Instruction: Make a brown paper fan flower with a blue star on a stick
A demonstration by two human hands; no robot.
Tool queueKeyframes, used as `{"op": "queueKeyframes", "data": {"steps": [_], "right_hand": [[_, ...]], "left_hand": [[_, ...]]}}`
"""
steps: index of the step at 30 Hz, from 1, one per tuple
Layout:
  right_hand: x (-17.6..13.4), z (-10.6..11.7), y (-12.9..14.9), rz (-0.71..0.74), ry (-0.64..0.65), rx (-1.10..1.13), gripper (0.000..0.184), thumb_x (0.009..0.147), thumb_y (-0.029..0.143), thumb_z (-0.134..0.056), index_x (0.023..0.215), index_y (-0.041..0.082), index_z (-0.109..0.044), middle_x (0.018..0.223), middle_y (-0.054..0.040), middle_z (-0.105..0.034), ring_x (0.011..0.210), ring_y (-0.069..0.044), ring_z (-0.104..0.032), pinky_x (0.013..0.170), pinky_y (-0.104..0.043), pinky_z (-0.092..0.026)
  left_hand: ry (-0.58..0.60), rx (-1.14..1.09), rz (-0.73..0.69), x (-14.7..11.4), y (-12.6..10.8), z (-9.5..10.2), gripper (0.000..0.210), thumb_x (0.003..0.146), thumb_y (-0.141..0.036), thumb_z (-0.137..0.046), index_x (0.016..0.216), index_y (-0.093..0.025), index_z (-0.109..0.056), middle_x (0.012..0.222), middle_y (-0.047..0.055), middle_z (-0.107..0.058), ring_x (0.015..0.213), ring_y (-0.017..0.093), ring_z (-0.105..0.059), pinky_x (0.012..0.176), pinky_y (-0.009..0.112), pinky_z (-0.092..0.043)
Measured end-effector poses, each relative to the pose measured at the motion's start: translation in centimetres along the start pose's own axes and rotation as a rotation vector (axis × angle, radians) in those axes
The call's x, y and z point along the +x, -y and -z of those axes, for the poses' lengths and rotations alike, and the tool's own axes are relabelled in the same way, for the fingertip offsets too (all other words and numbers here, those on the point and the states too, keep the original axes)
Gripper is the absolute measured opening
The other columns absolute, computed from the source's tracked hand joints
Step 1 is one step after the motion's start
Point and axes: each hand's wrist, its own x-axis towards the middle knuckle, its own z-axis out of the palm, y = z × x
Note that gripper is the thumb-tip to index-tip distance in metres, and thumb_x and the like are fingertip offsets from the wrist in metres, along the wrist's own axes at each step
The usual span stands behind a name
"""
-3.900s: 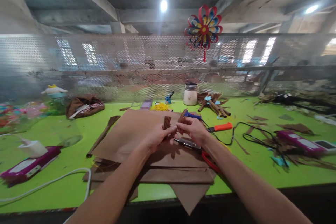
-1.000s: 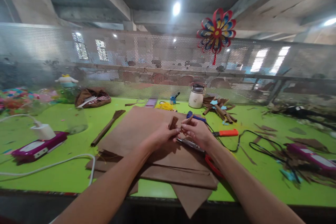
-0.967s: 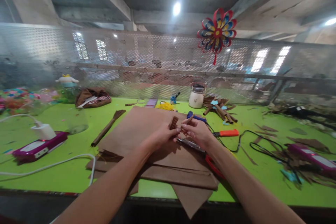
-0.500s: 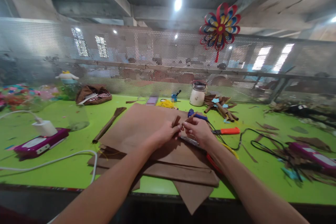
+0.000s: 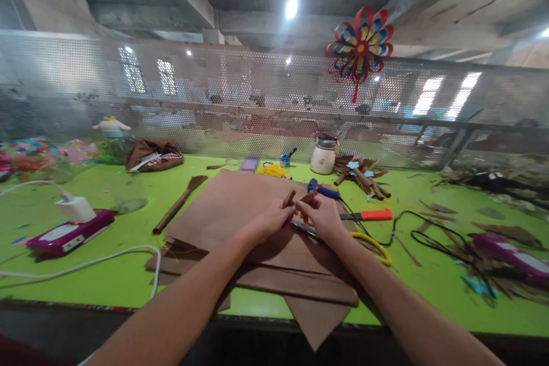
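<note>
Both hands meet over a stack of brown paper sheets (image 5: 231, 200). My left hand (image 5: 277, 214) is closed, pinching a small rolled strip of brown paper (image 5: 289, 198) that sticks up past the fingers. Close against it, my right hand (image 5: 322, 214) pinches a thin brown paper piece (image 5: 309, 195). Whether the two pieces are joined is hidden by the fingers. Under the right hand lie scissors, their metal blades (image 5: 305, 229) and a yellow handle (image 5: 375, 246) showing. Just behind it rests a blue glue gun (image 5: 321, 187).
An orange-handled cutter (image 5: 375, 215) and black cable (image 5: 412, 214) lie to the right, among paper scraps. A rolled brown paper tube (image 5: 178, 206), a purple power strip (image 5: 71, 233) and a clear jar (image 5: 128, 197) are left. A white bottle (image 5: 323, 155) and yellow string (image 5: 274, 170) stand behind.
The right hand has turned slightly and shifted a little left, the paper piece in its fingers tilting. More of the yellow scissor handle shows. The left hand keeps its pinch.
</note>
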Motion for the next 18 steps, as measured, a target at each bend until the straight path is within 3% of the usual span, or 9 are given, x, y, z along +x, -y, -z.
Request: {"op": "queueKeyframes", "data": {"steps": [7,18], "right_hand": [[-0.9,-0.3,-0.1,0.284,-0.041,-0.316,0.016,0.079,0.027,-0.051,0.065,0.019,-0.056,0.062,-0.0030,-0.057,0.058,-0.016,-0.051,0.055,-0.027,-0.037],[-1.9,-0.6,1.4,0.459,-0.018,-0.587,0.013,0.082,0.017,-0.043,0.073,0.018,-0.052,0.076,-0.0061,-0.054,0.072,-0.017,-0.049,0.065,-0.027,-0.038]], "left_hand": [[0.024,-0.103,0.020,0.4,0.9,0.0,0.017,0.072,-0.029,-0.049,0.060,-0.017,-0.046,0.049,-0.004,-0.036,0.045,0.008,-0.029,0.044,0.023,-0.022],[0.098,-0.330,0.092,0.1,0.2,0.4,0.014,0.067,-0.026,-0.052,0.060,-0.015,-0.046,0.050,-0.005,-0.038,0.044,0.005,-0.031,0.041,0.020,-0.019]]}}
